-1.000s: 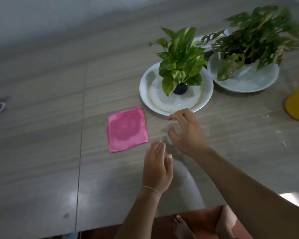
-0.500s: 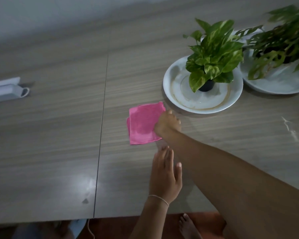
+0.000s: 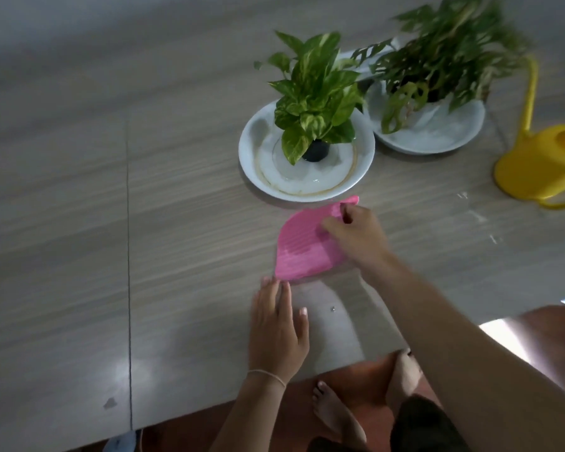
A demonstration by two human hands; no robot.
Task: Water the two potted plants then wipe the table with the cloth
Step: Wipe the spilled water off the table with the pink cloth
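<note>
On the table (image 3: 79,223) — right hand (image 3: 356,236) grips blurred cloth (image 3: 304,249), left hand (image 3: 276,331) flat, released.

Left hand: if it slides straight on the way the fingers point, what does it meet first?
The left hand lies flat on the table, fingers pointing away from the person. The pink cloth is first, its near edge right at the fingertips; contact can't be told. The right hand holds it.

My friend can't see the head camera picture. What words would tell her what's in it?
A person's right hand presses a pink cloth on a wood-grain table; the left hand lies flat nearby. Behind stand two leafy potted plants in white dishes and a yellow watering can.
</note>
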